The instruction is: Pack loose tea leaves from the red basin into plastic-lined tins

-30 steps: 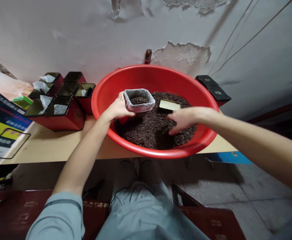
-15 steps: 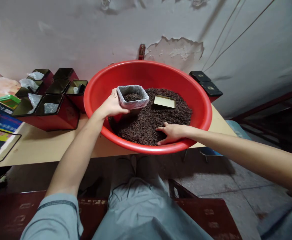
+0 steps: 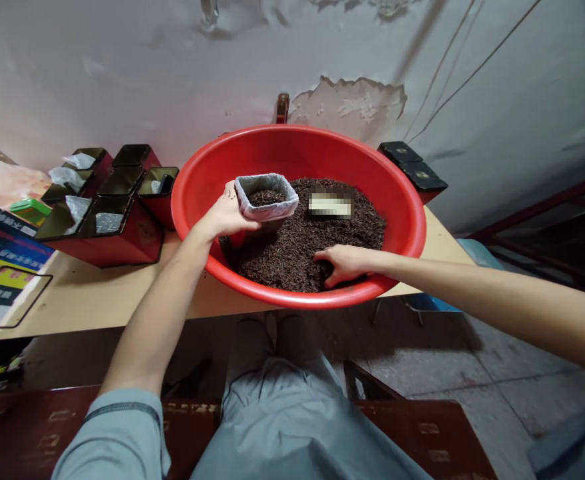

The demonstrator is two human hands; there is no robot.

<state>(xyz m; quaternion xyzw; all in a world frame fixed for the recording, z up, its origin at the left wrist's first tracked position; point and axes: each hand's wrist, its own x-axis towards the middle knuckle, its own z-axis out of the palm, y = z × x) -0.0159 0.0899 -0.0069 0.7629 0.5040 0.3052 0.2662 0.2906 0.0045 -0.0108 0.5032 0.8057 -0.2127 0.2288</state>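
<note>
A tin with a clear plastic liner point(image 3: 266, 208) is held upright in my left hand point(image 3: 227, 213), closed round its left side. Dark loose tea leaves point(image 3: 265, 198) show inside it. The tin is above the left part of a big red basin point(image 3: 292, 301), over a heap of loose tea leaves point(image 3: 292, 257). My right hand point(image 3: 345, 262) reaches over the basin's front right rim. Its fingers curl into the leaves, with the fingertips partly buried. On the heap behind it rests a pale, shallow rectangular piece point(image 3: 329, 205), blurred in this view.
Several red tins point(image 3: 132, 237), some with plastic liners, stand left of the basin. Two dark-topped tins point(image 3: 412, 163) are at the back right. A printed box point(image 3: 2, 267) and a green packet point(image 3: 29, 211) lie at the far left of the wooden table point(image 3: 92, 307). A wall point(image 3: 172, 60) rises behind.
The fingers of my right hand, spread on the leaves before, have curled in and drawn together. My left hand keeps the tin in about the same place. The view has shifted slightly.
</note>
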